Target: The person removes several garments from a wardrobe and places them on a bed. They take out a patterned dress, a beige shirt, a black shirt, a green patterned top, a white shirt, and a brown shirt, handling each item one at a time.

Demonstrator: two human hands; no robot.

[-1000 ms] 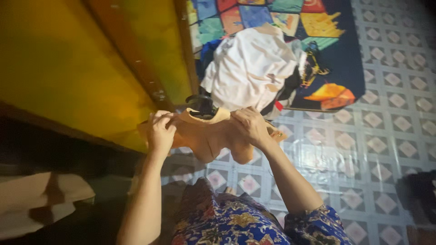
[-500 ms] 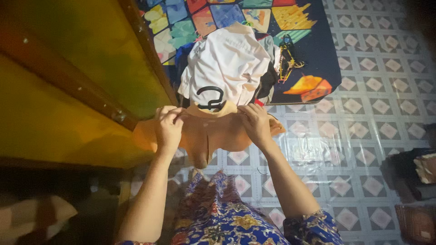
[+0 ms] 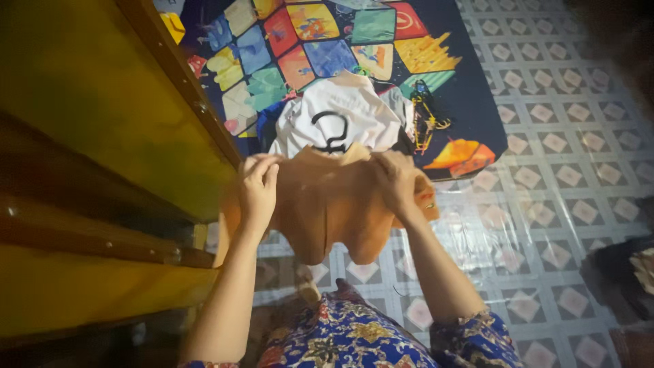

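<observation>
In the head view, the left hand [image 3: 259, 187] and the right hand [image 3: 395, 180] are both closed on the shoulders of an orange garment [image 3: 327, 211]. It hangs between them on a black hanger [image 3: 332, 131], above the tiled floor [image 3: 545, 157]. The hook stands up in front of a pile of clothes [image 3: 340, 112] on a colourful mat [image 3: 313, 34]. A yellow cabinet [image 3: 88, 136] is at the left. I judge the garment is being settled on the hanger; the shoulders seem to need even seating.
</observation>
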